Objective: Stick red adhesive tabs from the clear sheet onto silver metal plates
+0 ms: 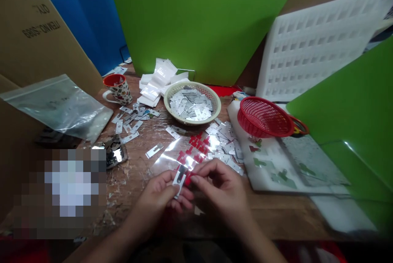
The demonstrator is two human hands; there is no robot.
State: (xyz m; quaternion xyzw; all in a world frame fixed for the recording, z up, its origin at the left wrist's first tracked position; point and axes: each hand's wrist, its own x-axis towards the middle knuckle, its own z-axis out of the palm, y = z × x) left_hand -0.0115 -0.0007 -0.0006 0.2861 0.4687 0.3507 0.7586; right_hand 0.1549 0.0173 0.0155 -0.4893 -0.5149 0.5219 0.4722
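Note:
My left hand (158, 193) is closed around a small flat metal plate (176, 187) with a dark slot near its upper end, thumb on top. Close against it, my right hand (222, 185) pinches a small red sticker (187, 180) between thumb and forefinger, at the plate's right edge. Whether the sticker touches the plate I cannot tell. Just beyond my hands lies a clear sheet with red stickers (199, 144). Loose metal plates (227, 138) are heaped to its right, and a single plate (154, 150) lies to its left.
A cream basket (167, 109) full of plates stands at the back, with white packets (159, 76) beside it. A patterned mug (123, 93) and more plates are at left. A red basket (260, 117) sits on a white board (245, 156) at right. Green panels (196, 17) border the table.

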